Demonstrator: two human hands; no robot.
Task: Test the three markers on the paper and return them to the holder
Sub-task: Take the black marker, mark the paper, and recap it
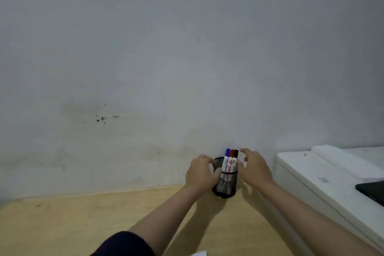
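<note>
A black mesh holder (225, 185) stands on the wooden table against the wall. Three markers stand upright in it: a blue-capped marker (227, 157), a red-capped marker (231, 158) and a black-capped marker (236, 157). My left hand (200, 172) wraps around the holder's left side and rim. My right hand (254, 167) hovers just right of the markers with its fingers spread, holding nothing. A white corner of paper (200, 253) shows at the bottom edge.
The light wooden table (83, 224) runs along a grey wall. A white cabinet-like unit (315, 181) stands close on the right, with a dark flat object (372, 192) on top.
</note>
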